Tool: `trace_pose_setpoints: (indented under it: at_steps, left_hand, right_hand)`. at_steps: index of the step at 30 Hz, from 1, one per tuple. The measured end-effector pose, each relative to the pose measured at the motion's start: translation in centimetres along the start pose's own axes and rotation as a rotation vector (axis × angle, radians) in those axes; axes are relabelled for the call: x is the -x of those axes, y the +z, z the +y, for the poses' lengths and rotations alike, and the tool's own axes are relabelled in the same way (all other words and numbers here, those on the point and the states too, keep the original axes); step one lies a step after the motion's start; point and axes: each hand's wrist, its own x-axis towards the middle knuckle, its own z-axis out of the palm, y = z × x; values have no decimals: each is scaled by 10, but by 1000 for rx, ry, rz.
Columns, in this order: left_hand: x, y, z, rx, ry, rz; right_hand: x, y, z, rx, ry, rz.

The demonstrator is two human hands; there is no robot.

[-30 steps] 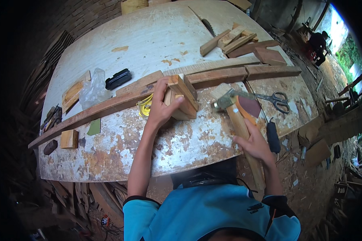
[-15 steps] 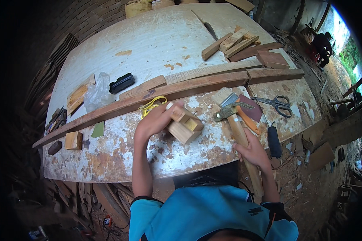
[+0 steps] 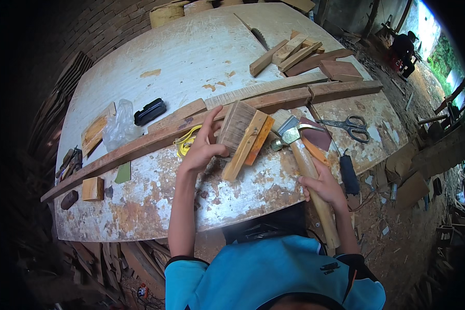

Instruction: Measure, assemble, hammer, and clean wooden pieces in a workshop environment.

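Near the bench edge (image 3: 134, 235), left fingers (image 3: 215, 150) seemingly pinch wood (image 3: 238, 133), clear of the hammer (image 3: 304, 159) right fingers (image 3: 311, 182) wrap.

I can't read any word, number or sign here. The nearest thing to a label is the small dark mark (image 3: 329, 267) on my blue shirt (image 3: 263, 271), on the near side, right of its middle: a few short slanting strokes, too small and blurred for me to make out. Farther off, left of centre on the workbench (image 3: 150, 206), the long brown beam (image 3: 163, 135) bears a dark smudge (image 3: 186, 124); whether it is writing or a stain, I can't tell.
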Motion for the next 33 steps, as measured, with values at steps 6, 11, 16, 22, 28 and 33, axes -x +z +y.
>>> trace_pose_setpoints:
  at_steps: [6,11,16,22,28,33]
  left_hand:
    - [-18,15,-25,-85,649,147]
    - [-19,25,-30,-133,801,296]
    - [-24,41,-32,149,796,360]
    - [-33,30,-48,-168,819,262]
    - [-13,3,-30,-345,713,145]
    - [-11,3,-22,-324,588,141]
  right_hand:
    - [4,1,1,25,-9,23]
    - [6,5,1,56,-52,39]
    - [7,7,-2,69,-77,44]
    - [11,9,2,78,-152,84]
    - [17,13,6,183,-204,98]
    - [21,17,2,237,-223,99]
